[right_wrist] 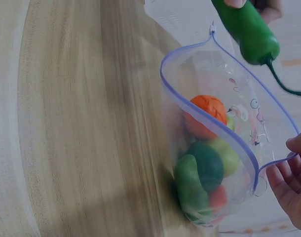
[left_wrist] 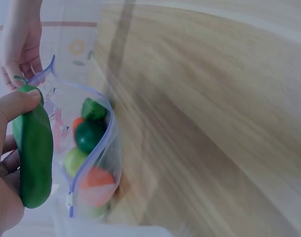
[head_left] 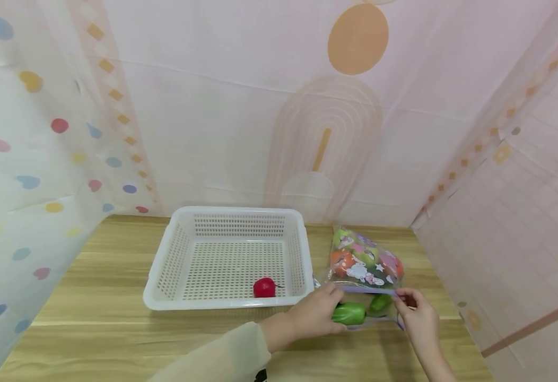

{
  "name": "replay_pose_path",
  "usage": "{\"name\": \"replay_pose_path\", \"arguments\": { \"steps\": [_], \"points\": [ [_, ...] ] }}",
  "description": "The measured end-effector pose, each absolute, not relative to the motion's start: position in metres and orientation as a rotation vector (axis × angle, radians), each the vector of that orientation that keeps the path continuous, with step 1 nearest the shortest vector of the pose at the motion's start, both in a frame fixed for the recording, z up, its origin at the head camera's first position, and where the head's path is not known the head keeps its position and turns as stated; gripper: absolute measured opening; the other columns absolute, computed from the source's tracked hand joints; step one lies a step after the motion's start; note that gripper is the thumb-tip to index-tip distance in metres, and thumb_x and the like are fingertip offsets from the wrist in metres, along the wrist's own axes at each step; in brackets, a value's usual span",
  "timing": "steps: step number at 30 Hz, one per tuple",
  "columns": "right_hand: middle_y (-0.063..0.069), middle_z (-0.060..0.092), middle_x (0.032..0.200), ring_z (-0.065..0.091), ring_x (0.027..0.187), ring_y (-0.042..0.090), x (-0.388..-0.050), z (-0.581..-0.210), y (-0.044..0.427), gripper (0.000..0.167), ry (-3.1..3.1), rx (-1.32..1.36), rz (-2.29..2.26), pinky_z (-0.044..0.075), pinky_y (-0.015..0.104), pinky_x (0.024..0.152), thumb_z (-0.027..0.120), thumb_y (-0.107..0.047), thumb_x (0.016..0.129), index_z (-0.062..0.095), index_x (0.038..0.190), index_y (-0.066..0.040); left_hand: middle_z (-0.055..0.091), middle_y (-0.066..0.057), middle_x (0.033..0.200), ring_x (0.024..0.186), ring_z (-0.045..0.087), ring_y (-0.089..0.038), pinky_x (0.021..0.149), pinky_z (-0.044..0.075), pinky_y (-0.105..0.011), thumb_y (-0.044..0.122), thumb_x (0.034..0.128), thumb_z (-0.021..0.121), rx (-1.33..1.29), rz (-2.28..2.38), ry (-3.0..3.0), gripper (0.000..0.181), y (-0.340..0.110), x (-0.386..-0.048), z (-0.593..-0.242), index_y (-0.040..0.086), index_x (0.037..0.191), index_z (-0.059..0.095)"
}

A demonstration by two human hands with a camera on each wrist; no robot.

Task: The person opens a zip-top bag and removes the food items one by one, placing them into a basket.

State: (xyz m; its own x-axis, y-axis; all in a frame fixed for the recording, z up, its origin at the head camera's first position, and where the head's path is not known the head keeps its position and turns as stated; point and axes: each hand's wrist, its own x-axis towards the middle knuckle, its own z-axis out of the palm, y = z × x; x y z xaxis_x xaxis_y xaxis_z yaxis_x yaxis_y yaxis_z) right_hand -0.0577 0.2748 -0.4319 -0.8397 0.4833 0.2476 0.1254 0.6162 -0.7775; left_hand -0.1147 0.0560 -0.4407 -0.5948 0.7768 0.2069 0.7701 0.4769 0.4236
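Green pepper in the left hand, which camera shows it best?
The left wrist view: the green pepper shows nearly full length, held in the left hand. The right wrist view cuts off one end but shows the long stem; the head view shows only part, small, beside that hand.

We are holding our left arm (head_left: 278, 330), in its pale sleeve (head_left: 226, 354), slantwise; our left hand (head_left: 313, 314) is gripping with thumb (left_wrist: 19, 103) opposite to fingers (left_wrist: 11, 162). Our right wrist (head_left: 430, 347) is showing bare, while our right hand (head_left: 418, 315) is pinching between thumb and fingers.
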Motion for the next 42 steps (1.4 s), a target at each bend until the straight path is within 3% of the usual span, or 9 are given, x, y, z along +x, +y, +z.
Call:
{"name": "replay_pose_path", "arguments": {
  "steps": [10,19,26,42],
  "points": [
    [0.014,0.065,0.086,0.050,0.069,-0.006,-0.058,-0.432,0.277,0.013,-2.434,-0.516,1.109,0.042,0.010,0.058,0.067,-0.002,0.081,0.065,0.093,0.004,0.046,0.006,0.090,0.076,0.040,-0.003,0.064,0.036,-0.013,0.037,0.0783,0.073,1.488,0.722,2.694,0.037,0.024,-0.123,-0.432,0.013,0.100,0.055],
    [0.014,0.065,0.084,0.049,0.067,-0.007,-0.055,-0.431,0.281,0.013,-2.428,-0.517,1.095,0.041,0.010,0.057,0.067,0.000,0.080,0.065,0.092,0.004,0.044,0.005,0.091,0.076,0.040,-0.005,0.062,0.038,-0.014,0.031,0.0818,0.071,1.390,0.708,2.689,0.032,-0.012,-0.135,-0.415,0.010,0.101,0.055],
    [0.014,0.066,0.084,0.048,0.067,-0.008,-0.054,-0.429,0.283,0.012,-2.441,-0.525,1.059,0.040,0.009,0.057,0.066,0.001,0.080,0.065,0.092,0.004,0.048,0.004,0.092,0.076,0.045,-0.006,0.066,0.042,-0.020,0.027,0.0800,0.073,1.251,0.848,2.685,0.034,-0.040,-0.145,-0.406,0.008,0.104,0.058],
    [0.012,0.065,0.083,0.049,0.068,-0.004,-0.061,-0.431,0.275,0.012,-2.475,-0.514,1.064,0.040,0.011,0.056,0.067,-0.001,0.081,0.065,0.092,0.003,0.053,0.006,0.083,0.069,0.046,-0.009,0.059,0.042,-0.024,0.025,0.0747,0.075,0.980,0.845,2.760,0.030,-0.101,-0.160,-0.409,0.009,0.095,0.062]
  ]
}}
